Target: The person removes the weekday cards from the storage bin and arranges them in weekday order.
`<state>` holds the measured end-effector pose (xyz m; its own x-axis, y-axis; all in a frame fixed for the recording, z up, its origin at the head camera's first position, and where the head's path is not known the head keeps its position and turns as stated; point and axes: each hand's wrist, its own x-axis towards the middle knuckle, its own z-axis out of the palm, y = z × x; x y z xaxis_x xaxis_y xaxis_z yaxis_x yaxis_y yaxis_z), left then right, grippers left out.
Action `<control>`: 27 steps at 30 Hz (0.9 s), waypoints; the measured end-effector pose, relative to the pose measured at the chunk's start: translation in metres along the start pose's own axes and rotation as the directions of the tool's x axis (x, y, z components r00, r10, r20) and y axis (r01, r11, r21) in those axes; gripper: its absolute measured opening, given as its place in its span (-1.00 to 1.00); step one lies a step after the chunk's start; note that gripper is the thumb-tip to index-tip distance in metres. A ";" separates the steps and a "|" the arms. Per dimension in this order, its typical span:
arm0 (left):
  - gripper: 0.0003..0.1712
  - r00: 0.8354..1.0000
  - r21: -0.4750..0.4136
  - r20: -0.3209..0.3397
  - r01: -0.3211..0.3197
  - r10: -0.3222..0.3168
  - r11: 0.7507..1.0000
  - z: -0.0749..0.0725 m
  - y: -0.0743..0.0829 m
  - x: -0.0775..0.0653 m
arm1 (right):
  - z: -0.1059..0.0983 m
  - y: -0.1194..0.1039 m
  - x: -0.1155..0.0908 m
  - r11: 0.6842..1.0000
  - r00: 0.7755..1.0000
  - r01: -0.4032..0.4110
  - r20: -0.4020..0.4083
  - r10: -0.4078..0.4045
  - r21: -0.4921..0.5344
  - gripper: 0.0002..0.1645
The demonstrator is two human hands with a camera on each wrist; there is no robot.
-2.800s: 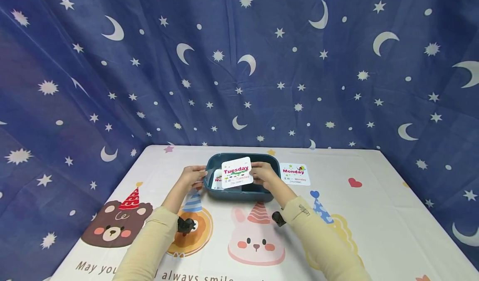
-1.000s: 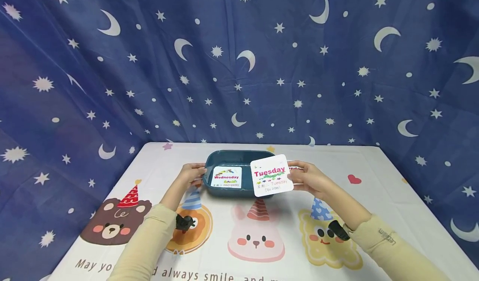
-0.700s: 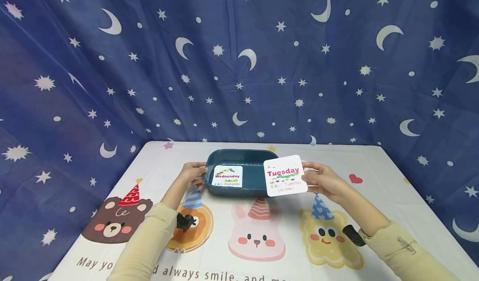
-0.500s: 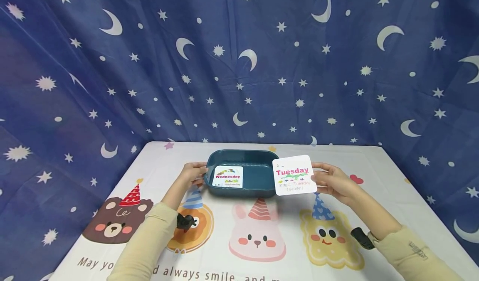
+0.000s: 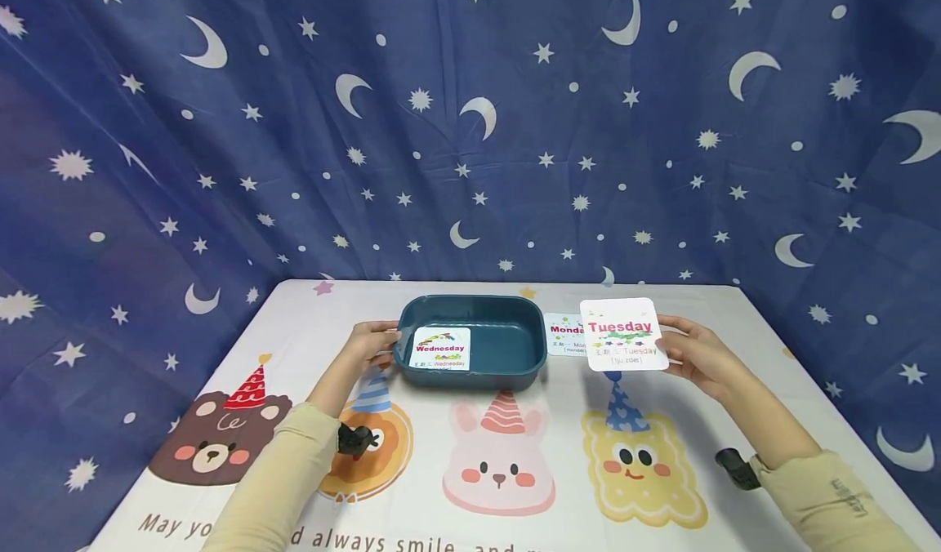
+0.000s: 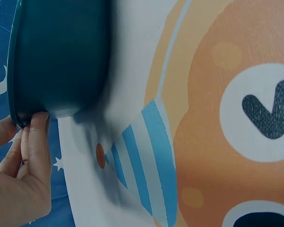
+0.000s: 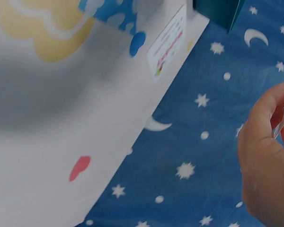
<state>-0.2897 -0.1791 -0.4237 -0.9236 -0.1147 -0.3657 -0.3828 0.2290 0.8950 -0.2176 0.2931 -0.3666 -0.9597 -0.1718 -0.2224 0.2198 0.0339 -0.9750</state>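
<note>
A dark teal plastic bin (image 5: 470, 379) stands near the back of the table, and a white "Wednesday" card (image 5: 441, 349) leans inside its left part. My left hand (image 5: 366, 346) pinches the bin's left rim; in the left wrist view its thumb and fingers close on the bin's edge. Off to the right, my right hand (image 5: 698, 356) pinches the right edge of a white "Tuesday" card (image 5: 625, 336), held up above the table. A "Monday" card (image 5: 564, 336) lies flat just right of the bin, its right part hidden behind the Tuesday card.
A white tablecloth (image 5: 412, 495) with printed animal faces and lettering covers the table. Behind it hangs a blue curtain (image 5: 470, 127) with moons and stars. Beige sleeves (image 5: 283, 470) and black wrist devices (image 5: 356, 439) are on both arms.
The right hand has carried the Tuesday card from over the bin rightward past its right end, over the Monday card. More of the Wednesday card shows now. The left hand stays at the bin rim.
</note>
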 end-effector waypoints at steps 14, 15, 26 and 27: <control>-0.53 1.000 0.009 0.002 0.004 -0.005 1.000 -0.001 -0.001 0.001 | -0.038 0.003 0.015 0.993 0.993 -0.044 -0.101 0.055 0.106 -0.36; -0.53 1.000 0.007 0.004 0.003 -0.003 1.000 -0.001 -0.001 0.000 | -0.039 0.003 0.017 0.992 0.992 -0.053 -0.107 0.065 0.112 -0.39; -0.54 1.000 0.001 -0.006 0.008 -0.008 1.000 -0.001 -0.003 0.002 | -0.052 0.007 0.043 0.985 0.978 -0.130 -0.151 0.147 0.117 -0.18; -0.54 1.000 -0.001 -0.007 0.008 -0.008 1.000 -0.001 -0.003 0.002 | -0.053 0.007 0.046 0.984 0.977 -0.133 -0.152 0.150 0.117 -0.15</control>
<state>-0.2907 -0.1806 -0.4268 -0.9204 -0.1229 -0.3711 -0.3901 0.2275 0.8922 -0.2693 0.3381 -0.3840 -0.9312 -0.0131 -0.3643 0.3644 -0.0588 -0.9294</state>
